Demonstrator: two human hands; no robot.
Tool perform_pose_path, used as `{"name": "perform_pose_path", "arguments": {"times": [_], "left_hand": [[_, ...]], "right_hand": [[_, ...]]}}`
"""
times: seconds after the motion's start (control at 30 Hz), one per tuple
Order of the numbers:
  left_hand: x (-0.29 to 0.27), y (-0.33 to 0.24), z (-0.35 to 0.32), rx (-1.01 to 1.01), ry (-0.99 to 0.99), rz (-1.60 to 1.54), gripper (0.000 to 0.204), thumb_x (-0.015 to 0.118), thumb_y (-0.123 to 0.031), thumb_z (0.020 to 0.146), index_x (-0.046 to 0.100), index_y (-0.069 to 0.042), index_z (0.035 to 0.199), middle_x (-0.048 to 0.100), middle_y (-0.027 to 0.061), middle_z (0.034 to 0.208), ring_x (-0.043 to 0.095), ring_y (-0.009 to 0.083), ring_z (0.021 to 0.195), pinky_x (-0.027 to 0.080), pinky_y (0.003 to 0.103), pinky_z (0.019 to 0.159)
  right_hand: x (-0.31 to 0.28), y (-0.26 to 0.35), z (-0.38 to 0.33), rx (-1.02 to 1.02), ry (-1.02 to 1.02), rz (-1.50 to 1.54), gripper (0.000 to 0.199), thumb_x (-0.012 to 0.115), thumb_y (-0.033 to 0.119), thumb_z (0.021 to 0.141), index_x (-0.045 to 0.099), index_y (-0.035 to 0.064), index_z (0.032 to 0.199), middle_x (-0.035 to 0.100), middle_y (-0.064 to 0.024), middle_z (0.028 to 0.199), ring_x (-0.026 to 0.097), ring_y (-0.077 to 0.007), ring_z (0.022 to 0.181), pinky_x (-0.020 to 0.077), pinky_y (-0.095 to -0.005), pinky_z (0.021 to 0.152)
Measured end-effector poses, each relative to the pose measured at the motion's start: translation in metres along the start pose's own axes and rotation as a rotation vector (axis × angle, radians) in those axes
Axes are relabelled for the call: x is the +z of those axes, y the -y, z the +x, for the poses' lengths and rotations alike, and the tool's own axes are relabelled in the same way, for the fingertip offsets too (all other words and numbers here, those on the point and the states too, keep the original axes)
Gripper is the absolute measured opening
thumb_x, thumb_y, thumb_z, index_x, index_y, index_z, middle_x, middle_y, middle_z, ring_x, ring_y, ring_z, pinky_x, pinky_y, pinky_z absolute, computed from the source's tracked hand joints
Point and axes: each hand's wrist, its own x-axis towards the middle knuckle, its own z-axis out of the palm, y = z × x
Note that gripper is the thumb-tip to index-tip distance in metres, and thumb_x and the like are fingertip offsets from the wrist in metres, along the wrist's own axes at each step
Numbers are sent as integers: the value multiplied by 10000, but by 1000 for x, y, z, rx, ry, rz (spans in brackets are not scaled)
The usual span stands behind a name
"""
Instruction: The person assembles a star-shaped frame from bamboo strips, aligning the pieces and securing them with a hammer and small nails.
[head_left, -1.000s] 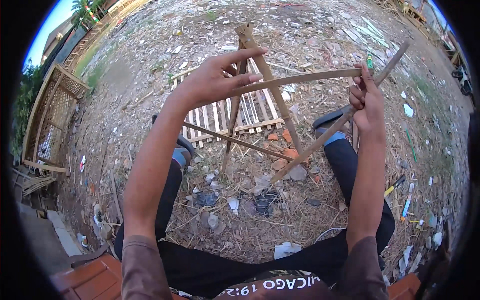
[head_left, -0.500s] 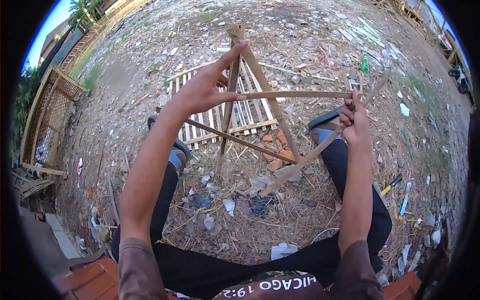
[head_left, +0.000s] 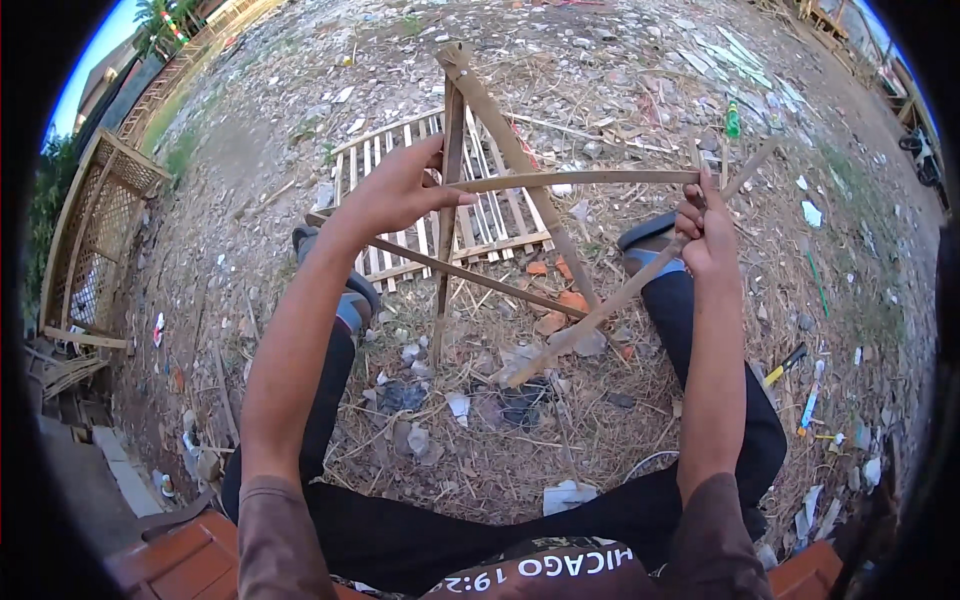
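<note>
A frame of thin wooden slats stands tilted between my knees, its two long legs meeting at a narrow top joint [head_left: 455,58]. My left hand [head_left: 400,185] is closed at the dark upright slat [head_left: 454,120], thumb across the front and fingertips partly hidden behind it. Near that thumb lies the left end of a level crosspiece [head_left: 580,180]. My right hand [head_left: 705,225] grips the crosspiece's other end where it meets a long diagonal slat [head_left: 620,300]. A lower slat [head_left: 480,279] runs from beside my left wrist down to that diagonal.
Behind the frame, a slatted wooden panel [head_left: 395,255] lies on rubble-strewn ground. A lattice panel [head_left: 95,230] leans at the left. On the right are a yellow-and-black-handled tool [head_left: 785,366] and a green bottle [head_left: 733,120]. Broken brick [head_left: 572,302] lies between my feet.
The frame's top has shifted left and slightly up. My left hand has moved a little left, its raised forefinger now lowered and curled at the upright. My right hand stays nearly in place.
</note>
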Motion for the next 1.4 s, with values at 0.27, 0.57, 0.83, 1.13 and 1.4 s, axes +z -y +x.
{"name": "perform_pose_path", "arguments": {"times": [0.27, 0.57, 0.83, 1.13, 1.4], "left_hand": [[-16, 9, 7, -103, -11, -262, 544, 782, -175, 765, 516, 14, 1201, 626, 145, 1010, 630, 170, 868, 551, 293, 715], [-35, 15, 12, -252, 3, -397, 509, 761, -165, 783, 515, -17, 1203, 639, 63, 949, 642, 130, 806, 559, 285, 686], [78, 84, -19, -548, 174, -670, 591, 754, -76, 778, 420, 43, 1250, 628, 117, 1014, 647, 184, 881, 575, 280, 612], [149, 143, -41, -623, 327, -728, 506, 766, -105, 774, 491, -15, 1188, 636, 73, 926, 640, 160, 832, 556, 294, 643], [168, 179, -50, -694, 391, -610, 468, 746, -108, 797, 509, -34, 1194, 639, 46, 915, 628, 128, 815, 550, 277, 657]], "right_hand": [[-5, -3, -24, 0, 12, -67, 326, 555, 309, 957, 505, 39, 1133, 496, -10, 777, 306, -23, 484, 228, -172, 387], [-2, -38, -71, 212, 67, -31, 395, 486, 396, 979, 471, 51, 1171, 473, -17, 778, 300, -26, 495, 234, -161, 386], [-1, -108, -90, 324, -44, 56, 364, 403, 445, 995, 438, 89, 1063, 469, -34, 754, 355, -66, 529, 270, -176, 396], [-33, -192, -88, 384, -118, -218, 360, 404, 435, 999, 459, 79, 1014, 413, 6, 675, 351, -64, 501, 344, -212, 442], [-40, -211, -76, 373, -158, -499, 297, 531, 317, 960, 456, 56, 1080, 490, -30, 715, 471, -100, 553, 472, -270, 517]]}}
